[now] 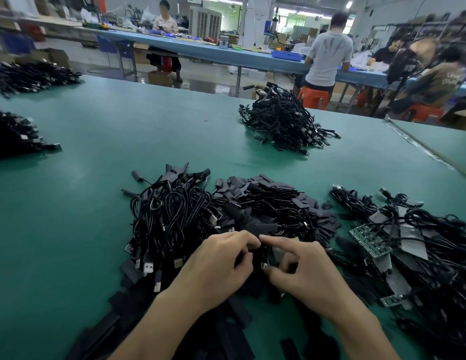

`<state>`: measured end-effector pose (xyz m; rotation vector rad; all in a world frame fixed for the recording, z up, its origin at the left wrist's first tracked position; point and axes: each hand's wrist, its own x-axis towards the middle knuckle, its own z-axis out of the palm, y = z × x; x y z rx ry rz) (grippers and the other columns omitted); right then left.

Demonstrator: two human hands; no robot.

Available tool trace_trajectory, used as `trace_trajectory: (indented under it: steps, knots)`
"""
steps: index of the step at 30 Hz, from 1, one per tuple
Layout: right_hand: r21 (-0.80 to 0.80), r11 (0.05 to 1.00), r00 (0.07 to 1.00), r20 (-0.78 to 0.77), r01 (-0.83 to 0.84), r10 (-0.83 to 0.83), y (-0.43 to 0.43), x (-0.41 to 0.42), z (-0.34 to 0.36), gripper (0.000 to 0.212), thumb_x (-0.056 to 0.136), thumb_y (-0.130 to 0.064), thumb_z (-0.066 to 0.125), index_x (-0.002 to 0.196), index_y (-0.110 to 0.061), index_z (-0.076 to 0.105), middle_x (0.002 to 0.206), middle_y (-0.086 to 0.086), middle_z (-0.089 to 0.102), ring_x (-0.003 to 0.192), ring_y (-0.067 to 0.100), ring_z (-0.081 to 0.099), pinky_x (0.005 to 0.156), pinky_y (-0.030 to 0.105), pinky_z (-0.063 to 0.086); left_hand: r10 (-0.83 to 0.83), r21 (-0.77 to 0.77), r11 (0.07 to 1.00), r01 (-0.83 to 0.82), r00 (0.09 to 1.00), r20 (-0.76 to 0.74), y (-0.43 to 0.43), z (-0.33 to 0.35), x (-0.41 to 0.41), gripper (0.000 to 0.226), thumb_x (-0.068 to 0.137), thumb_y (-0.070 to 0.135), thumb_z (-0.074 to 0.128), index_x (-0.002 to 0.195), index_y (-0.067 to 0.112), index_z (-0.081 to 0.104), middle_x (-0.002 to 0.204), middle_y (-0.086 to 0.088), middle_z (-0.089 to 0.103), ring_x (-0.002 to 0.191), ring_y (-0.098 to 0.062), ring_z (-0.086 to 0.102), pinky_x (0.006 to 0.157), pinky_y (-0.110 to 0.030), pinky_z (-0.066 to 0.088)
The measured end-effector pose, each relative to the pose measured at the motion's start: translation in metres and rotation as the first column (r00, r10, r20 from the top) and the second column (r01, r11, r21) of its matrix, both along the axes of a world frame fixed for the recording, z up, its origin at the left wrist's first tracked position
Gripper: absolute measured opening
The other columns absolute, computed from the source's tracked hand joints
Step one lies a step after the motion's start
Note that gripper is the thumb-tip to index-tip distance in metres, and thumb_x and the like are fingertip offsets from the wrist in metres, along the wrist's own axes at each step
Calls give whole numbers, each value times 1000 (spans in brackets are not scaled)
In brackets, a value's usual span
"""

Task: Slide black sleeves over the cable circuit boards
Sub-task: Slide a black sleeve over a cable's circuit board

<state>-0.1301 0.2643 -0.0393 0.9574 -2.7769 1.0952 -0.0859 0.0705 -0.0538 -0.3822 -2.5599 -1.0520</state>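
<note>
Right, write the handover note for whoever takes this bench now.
Left hand and right hand: both pinch one black cable between them, low over the green table. The fingers hide whether its sleeve is on.
Loose sleeves lie heaped just ahead. Bare green boards lie among cables at right.
Done: the far pile looks sleeved.
Left: finish this cable, then sleeve the bare boards at right.
</note>
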Motion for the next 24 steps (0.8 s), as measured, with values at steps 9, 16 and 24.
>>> trace_trajectory:
  steps: [9,16,24]
  knots:
    - [-623,780,986,87,-55,139,-20,10,3,33,88,-16,67,120,-27,68,64,-12,63,60,0,57,61,11,45,-9,-38,999,3,987,-163,7,2,3,43,88,36,58,130,37,51,134,25,52,100,-7,66,74,-35,58]
    - [-494,853,982,3,166,-189,-25,10,-6,30,97,-6,59,107,-33,68,77,-10,72,57,2,60,55,13,45,204,377,921,-95,944,-261,3,1,-7,32,98,37,49,97,16,72,83,9,69,67,-5,65,55,-31,56]
    - [195,969,983,-135,149,-124,-23,7,-13,46,80,-61,65,118,-36,63,107,-19,52,103,4,46,94,25,38,634,777,627,-55,616,-467,-10,39,-5,20,106,17,36,107,19,56,91,-1,64,82,-7,65,70,-21,56]
